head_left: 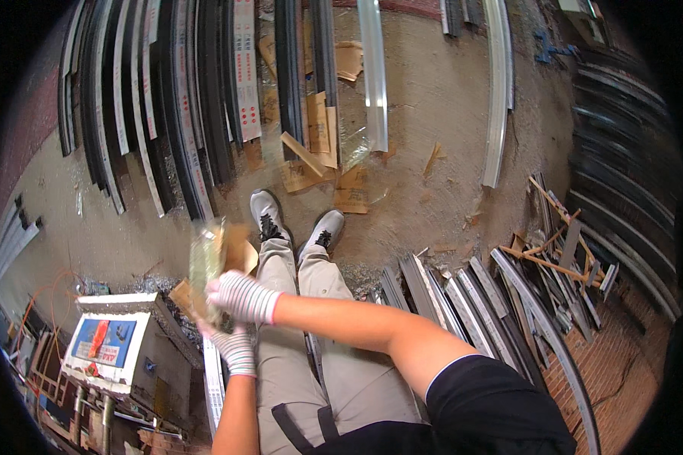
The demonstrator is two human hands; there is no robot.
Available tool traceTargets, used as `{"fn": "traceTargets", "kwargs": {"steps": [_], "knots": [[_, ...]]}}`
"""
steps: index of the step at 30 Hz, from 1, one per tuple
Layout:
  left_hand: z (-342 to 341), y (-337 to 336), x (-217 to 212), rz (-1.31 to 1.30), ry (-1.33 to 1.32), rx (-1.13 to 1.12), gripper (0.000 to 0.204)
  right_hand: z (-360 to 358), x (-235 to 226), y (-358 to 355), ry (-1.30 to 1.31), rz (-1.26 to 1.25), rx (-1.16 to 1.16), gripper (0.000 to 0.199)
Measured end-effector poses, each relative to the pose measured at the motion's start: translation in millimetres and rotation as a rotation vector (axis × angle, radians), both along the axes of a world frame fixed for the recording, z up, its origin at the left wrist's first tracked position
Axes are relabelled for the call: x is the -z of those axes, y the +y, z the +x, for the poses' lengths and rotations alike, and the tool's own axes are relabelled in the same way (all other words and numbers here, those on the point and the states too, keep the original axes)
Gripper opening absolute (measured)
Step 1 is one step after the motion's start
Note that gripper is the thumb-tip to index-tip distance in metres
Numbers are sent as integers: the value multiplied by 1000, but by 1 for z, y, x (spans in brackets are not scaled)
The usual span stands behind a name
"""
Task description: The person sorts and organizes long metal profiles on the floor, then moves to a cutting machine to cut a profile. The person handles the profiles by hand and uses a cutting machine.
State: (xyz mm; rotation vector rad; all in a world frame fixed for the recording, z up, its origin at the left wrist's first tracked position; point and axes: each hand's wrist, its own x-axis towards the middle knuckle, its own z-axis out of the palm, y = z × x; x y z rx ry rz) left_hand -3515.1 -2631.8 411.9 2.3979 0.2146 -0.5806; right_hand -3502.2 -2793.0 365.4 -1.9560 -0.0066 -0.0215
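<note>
My right hand [243, 297], in a striped knitted glove, reaches across my lap to the left and closes on a crumpled greenish clear plastic film [207, 262]. My left hand [234, 347], gloved the same way, sits just below it at the film's lower end. Its fingers are partly hidden, so I cannot tell how they are closed. Brown paper or cardboard [237, 246] shows right beside the film. The film is smeared by motion. A long profile with a white printed strip [214, 383] lies under my left hand, beside my leg.
A white metal machine box [106, 341] with a blue label stands at my left. Rows of long metal profiles [182, 98] lie ahead of my shoes. More profiles [470, 303] and a pile of offcuts [569, 273] lie at right. Torn cardboard [353, 189] litters the floor.
</note>
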Motion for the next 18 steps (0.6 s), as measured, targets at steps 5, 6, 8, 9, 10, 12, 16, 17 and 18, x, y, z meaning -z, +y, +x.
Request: {"fn": "traceTargets", "kwargs": {"steps": [5, 6, 8, 9, 10, 12, 16, 17, 18], "knots": [[61, 50, -12, -598, 41, -490, 44, 8, -37, 36, 202, 361, 98, 25], [64, 64, -15, -541, 11, -371, 33, 7, -43, 38, 247, 393, 104, 23], [70, 91, -22, -319, -18, -31, 19, 4, -54, 39, 259, 424, 90, 31], [67, 103, -25, -115, -67, 237, 22, -1, -60, 38, 328, 449, 50, 36], [64, 114, -28, 80, -154, 482, 26, -8, -65, 34, 263, 407, 47, 48], [52, 127, -31, 205, -66, 467, 29, -25, -70, 24, 369, 302, 64, 51], [30, 135, -32, 376, 287, 324, 75, -77, -54, -13, 590, 80, 145, 50], [27, 133, -32, 389, 351, 356, 76, -95, -49, -26, 669, 5, 134, 50], [23, 130, -34, 402, 420, 387, 78, -115, -45, -39, 747, -29, 118, 50]]}}
